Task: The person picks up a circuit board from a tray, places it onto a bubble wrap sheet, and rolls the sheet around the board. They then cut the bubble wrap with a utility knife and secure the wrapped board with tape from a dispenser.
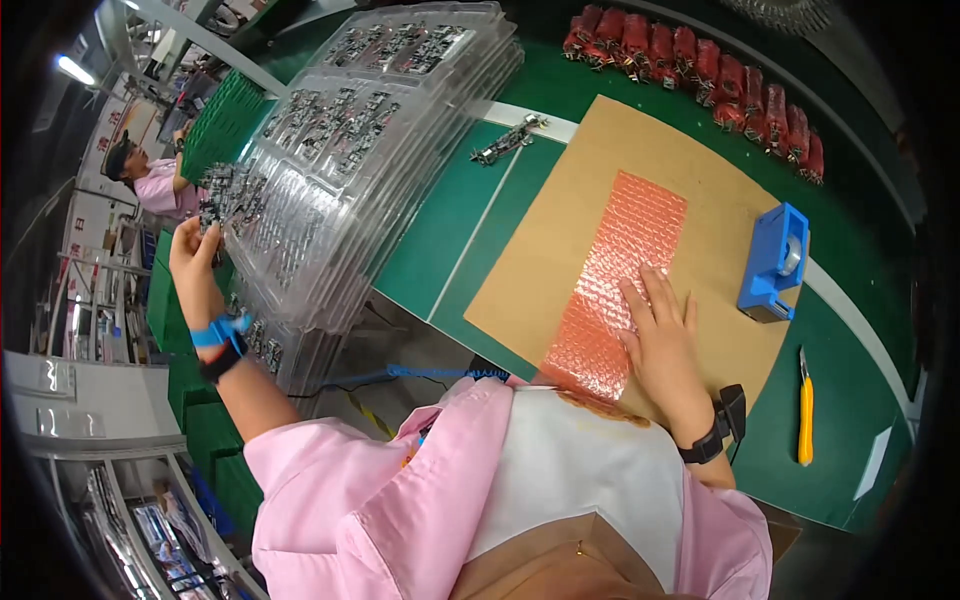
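My left hand (197,250) reaches out to the left edge of a stack of clear plastic trays (400,215). Its fingers are closed on a small metal assembly (218,198) with many thin parts, whose exact kind I cannot make out. More such assemblies sit in the tray pockets. My right hand (660,345) lies with fingers spread on a strip of red bubble wrap (630,240). Under the wrap is a brown cardboard sheet (545,240). Another metal assembly (508,140) rests alone on the green table, between the trays and the cardboard.
A blue tape dispenser (768,265) stands at the cardboard's right edge. Farther right lies a yellow-handled knife or cutter (805,410). Several red-wrapped bundles (700,70) line the table's far side. A person in pink (160,180) is at the far left, near a green crate (222,120).
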Demonstrator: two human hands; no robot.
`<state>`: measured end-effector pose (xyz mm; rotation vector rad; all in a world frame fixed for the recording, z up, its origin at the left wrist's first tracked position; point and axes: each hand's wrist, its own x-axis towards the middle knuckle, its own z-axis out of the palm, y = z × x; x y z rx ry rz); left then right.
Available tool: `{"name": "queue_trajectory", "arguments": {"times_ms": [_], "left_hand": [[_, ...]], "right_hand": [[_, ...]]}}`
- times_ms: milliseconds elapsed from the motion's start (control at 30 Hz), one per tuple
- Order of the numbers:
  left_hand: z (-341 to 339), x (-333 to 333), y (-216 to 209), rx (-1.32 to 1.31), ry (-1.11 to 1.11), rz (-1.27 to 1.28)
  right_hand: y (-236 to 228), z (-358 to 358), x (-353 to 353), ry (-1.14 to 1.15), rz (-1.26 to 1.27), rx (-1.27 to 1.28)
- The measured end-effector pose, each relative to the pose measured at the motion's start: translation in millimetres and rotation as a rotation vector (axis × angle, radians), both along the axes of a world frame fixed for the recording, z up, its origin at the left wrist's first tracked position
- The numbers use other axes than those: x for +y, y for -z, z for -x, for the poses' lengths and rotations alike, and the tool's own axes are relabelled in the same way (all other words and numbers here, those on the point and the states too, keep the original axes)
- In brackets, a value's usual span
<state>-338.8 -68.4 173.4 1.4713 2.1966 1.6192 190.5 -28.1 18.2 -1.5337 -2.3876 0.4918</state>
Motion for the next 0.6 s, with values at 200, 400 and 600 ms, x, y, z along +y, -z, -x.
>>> {"name": "queue_trajectory", "arguments": {"times_ms": [200, 400, 600], "left_hand": [[-182.7, -1.4, 5.9, -0.269, 0.273, 0.187], [-196.1, 79.2, 124.7, -0.503, 0.413, 0.313], [-190.6, 156.6, 189.1, -0.148, 0.344, 0.314]], "right_hand": [[-7.0, -7.2, -4.6, 0.041, 0.010, -0.027], [6.4, -11.6, 21.3, 0.032, -0.073, -0.037], [13.4, -13.0, 37.0, 0.020, -0.069, -0.042]]}}
